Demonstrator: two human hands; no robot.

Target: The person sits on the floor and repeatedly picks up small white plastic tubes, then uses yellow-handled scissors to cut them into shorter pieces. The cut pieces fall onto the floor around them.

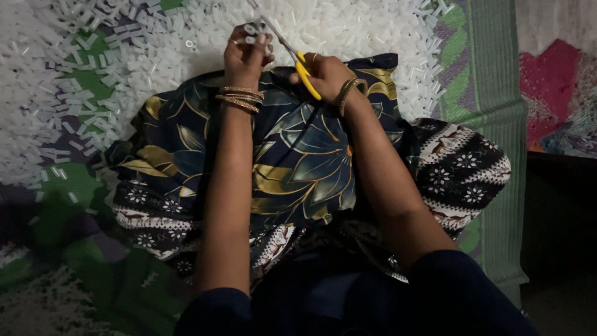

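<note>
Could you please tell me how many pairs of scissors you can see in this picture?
1. The scissors, with yellow handles, are in the right hand, blades pointing at the white plastic piece held by the left hand. Others could be buried under the pile.

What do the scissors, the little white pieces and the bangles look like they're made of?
Scissors: yellow handles look like smooth plastic; the thin grey blades look like metal. White pieces: probably plastic, short, uniform and slightly translucent, heaped on the mat. Bangles on the left wrist: gold-coloured with a shine, likely metal, though that is not certain. The right hand holds the scissors; the left hand pinches some pieces.
</note>
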